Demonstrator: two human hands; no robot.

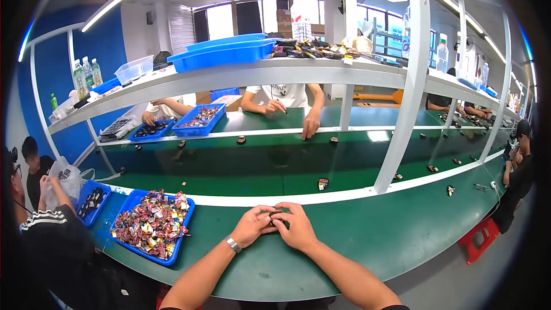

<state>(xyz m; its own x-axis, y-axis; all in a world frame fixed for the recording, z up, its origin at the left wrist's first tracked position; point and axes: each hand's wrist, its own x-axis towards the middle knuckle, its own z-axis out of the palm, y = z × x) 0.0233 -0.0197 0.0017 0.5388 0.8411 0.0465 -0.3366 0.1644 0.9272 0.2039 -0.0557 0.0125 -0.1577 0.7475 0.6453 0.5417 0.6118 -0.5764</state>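
Pinched between the fingertips of both hands was a small dark part (276, 216), held just above the green worktable (373, 235) near its far edge. Seen from the head camera, the left hand (252, 225) curled in from the left with a metal wristwatch (233, 244) on its wrist, and the right hand (295, 228) met it from the right, the fingers of both pressed together around the part so that most of it was hidden; its exact kind could not be told.

Left of the hands, a blue tray (131, 201) sat on the worktable, heaped with small multicoloured pieces (152, 221). A smaller blue tray (92, 200) with dark parts lay beyond it, beside a person in a black striped sleeve (46, 218) holding a clear plastic bag (66, 175).

Past the white rail, a green conveyor belt (258, 166) carried scattered small dark parts, one of them (323, 183) lying just across the rail from the hands. On the far side, a person in a white shirt (284, 95) rested both hands on the opposite table, near another blue tray (198, 119) of coloured pieces. Overhead, a white shelf (229, 74) bore blue bins (224, 51) and water bottles (86, 74).
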